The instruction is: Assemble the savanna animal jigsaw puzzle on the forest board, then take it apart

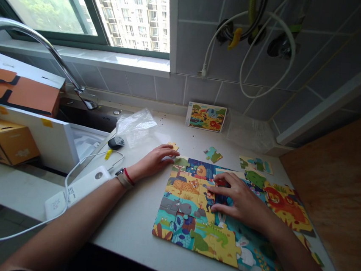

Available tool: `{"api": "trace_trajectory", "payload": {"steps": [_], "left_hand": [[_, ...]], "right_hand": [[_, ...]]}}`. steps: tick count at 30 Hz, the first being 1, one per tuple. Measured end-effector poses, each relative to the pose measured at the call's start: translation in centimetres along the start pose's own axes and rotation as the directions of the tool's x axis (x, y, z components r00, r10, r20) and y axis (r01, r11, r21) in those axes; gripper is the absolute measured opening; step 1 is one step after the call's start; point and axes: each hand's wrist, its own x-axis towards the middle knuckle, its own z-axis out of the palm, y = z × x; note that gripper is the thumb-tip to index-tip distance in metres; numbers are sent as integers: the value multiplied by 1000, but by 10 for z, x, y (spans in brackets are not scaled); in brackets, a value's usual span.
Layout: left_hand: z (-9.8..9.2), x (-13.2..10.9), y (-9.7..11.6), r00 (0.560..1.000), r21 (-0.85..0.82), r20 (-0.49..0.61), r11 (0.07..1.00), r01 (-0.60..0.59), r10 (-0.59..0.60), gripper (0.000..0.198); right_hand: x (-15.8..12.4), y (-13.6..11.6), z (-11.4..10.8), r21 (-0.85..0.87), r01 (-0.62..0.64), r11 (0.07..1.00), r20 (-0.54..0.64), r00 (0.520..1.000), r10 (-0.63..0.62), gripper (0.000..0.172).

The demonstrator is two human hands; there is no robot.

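The animal jigsaw puzzle (pixel 190 202) lies flat on the white desk (pixel 133 229), and the right hand (pixel 241 201) hides part of it. That hand's fingers are spread apart, with the tips on or just over the puzzle. Dark blue rabbit art shows at its 4 o'clock side; it may be another picture under the yellow part, but the arm makes it hard to tell.

Going round from the puzzle's middle, the left hand (pixel 154 163) is at 10 o'clock, by the corner. Its fingers are stretched out and a little apart. A yellow piece (pixel 173 146) peeks out just past them, partly covered. A bumpy green and blue piece (pixel 213 154) is near 12 o'clock, with a flat picture card (pixel 206 117) farther back. Red lion pieces (pixel 285 207) are at 3 o'clock, partly behind the right arm.

A thin, crinkly clear bag (pixel 136 127) is at 11 o'clock. At 10 o'clock, the shiny metal sink (pixel 86 116) is half hidden by an orange cardboard box (pixel 27 95), cut off by the view. I cannot see inside the box.
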Motion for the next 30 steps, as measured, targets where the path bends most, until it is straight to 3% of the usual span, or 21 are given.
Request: {"api": "trace_trajectory", "payload": {"steps": [24, 27, 30], "left_hand": [[-1, 2, 3, 999, 15, 10, 999, -39, 39, 23], [-1, 2, 3, 999, 17, 1, 999, -46, 46, 24], [-2, 1, 0, 998, 52, -44, 997, -48, 50, 24]], "right_hand": [[-1, 0, 0, 0, 4, 1000, 18, 1000, -4, 42], [-2, 2, -3, 13, 25, 1000, -36, 999, -24, 44], [-2, 7, -11, 37, 13, 999, -208, 978, -5, 36]]}}
